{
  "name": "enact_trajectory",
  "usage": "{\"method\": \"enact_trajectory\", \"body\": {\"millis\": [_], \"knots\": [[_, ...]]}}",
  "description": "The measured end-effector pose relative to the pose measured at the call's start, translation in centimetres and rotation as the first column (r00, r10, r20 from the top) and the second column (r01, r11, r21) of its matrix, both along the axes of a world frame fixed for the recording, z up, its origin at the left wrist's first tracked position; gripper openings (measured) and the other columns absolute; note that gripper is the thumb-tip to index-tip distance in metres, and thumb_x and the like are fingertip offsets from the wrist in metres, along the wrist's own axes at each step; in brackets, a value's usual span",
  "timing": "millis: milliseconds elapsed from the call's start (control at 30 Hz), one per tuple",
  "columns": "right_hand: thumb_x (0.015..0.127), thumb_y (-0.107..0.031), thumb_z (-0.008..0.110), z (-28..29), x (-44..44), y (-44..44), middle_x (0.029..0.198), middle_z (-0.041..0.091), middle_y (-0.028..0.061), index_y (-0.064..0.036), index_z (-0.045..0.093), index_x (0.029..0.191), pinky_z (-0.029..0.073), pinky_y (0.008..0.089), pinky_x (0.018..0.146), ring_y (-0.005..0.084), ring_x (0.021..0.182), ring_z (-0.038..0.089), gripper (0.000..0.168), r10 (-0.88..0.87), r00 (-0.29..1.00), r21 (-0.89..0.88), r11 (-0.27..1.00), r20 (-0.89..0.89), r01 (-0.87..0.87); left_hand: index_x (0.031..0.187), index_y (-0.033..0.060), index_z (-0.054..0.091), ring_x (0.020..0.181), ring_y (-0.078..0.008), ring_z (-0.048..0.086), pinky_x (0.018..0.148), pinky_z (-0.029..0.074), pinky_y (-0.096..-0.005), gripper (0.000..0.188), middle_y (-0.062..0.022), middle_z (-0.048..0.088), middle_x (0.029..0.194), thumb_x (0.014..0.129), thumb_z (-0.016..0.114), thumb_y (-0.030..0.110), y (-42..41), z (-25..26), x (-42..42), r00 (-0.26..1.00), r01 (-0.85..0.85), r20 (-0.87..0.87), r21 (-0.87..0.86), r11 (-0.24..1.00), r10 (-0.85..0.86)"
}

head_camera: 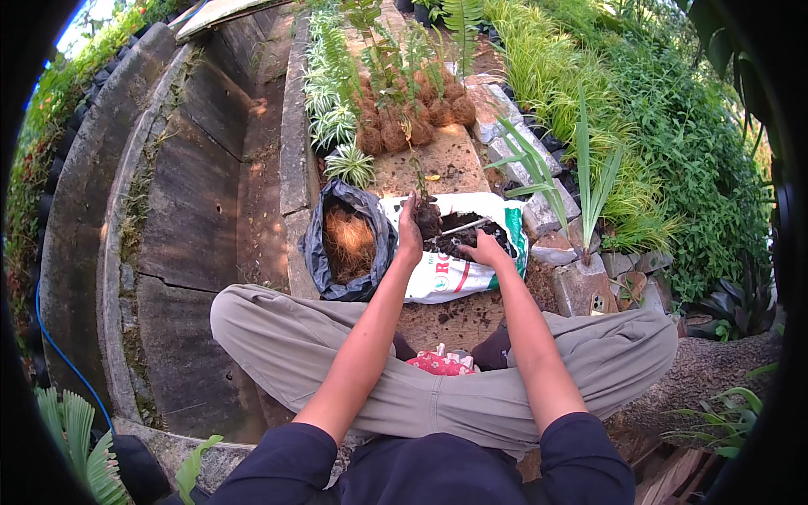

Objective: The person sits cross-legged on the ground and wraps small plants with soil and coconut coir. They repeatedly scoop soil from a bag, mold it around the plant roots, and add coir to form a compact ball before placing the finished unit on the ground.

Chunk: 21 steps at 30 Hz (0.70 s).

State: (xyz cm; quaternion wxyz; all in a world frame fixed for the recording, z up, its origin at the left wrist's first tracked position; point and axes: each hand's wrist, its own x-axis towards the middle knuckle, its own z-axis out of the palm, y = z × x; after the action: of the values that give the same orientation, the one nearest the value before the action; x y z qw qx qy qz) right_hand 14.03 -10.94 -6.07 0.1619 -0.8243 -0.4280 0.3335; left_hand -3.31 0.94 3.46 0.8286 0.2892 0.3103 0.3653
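My left hand is at the left side of a plant's dark root ball, whose thin leafy stem stands up from it; the fingers' hold is partly hidden. Beneath lies an opened white plastic sack with dark potting soil inside. My right hand is low at the soil, its fingertips at or in it; whether it grips anything does not show. A thin pale stick or tool handle lies across the soil just above that hand. Left of the sack stands a black plastic bag of brown coconut fibre.
Several fern plants with fibre-wrapped root balls stand ahead, beside striped spider plants. Stone blocks edge the right side, with a phone on one. A concrete channel runs along the left. A red patterned cloth lies between my legs.
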Motion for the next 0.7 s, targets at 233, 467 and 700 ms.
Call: {"method": "enact_trajectory", "body": {"millis": [233,467,700], "knots": [[0.09,-0.033,0.064,0.4,-0.5,0.0,0.115,0.063,0.0262,-0.002,0.057,0.126,0.047,0.0444,0.095,0.0402,0.112,0.058,0.048,-0.169,0.985,0.192,0.968,0.033,0.16,0.096,0.0054,0.061,0.064,-0.0192,0.063,0.06,0.05,-0.0313,0.048,-0.0079,0.065,0.076,0.097,0.043,0.05,0.0,-0.6,0.0,0.999,0.046,-0.026,0.037,0.998,-0.045],[0.071,-0.039,0.082,3.5,-1.4,-0.2,0.094,0.07,0.0187,-0.003,0.063,0.114,0.052,0.0436,0.083,0.0376,0.096,0.065,0.059,-0.076,0.962,0.135,0.99,0.264,0.041,0.097,0.0028,0.064,0.064,-0.0181,0.063,0.064,0.05,-0.0301,0.048,-0.0076,0.064,0.075,0.099,0.043,0.046,-0.1,-0.7,-0.1,0.999,0.032,-0.039,0.022,0.999,-0.031],[0.066,-0.033,0.086,4.0,0.2,0.3,0.101,0.069,0.0188,-0.004,0.06,0.109,0.051,0.0411,0.087,0.0321,0.1,0.066,0.058,-0.055,0.994,0.2,0.979,0.099,0.034,0.097,0.0018,0.064,0.067,-0.0185,0.063,0.066,0.051,-0.0307,0.046,-0.0077,0.065,0.078,0.1,0.042,0.042,0.1,-1.0,0.2,1.0,0.006,-0.021,-0.017,1.0,-0.007]]}}
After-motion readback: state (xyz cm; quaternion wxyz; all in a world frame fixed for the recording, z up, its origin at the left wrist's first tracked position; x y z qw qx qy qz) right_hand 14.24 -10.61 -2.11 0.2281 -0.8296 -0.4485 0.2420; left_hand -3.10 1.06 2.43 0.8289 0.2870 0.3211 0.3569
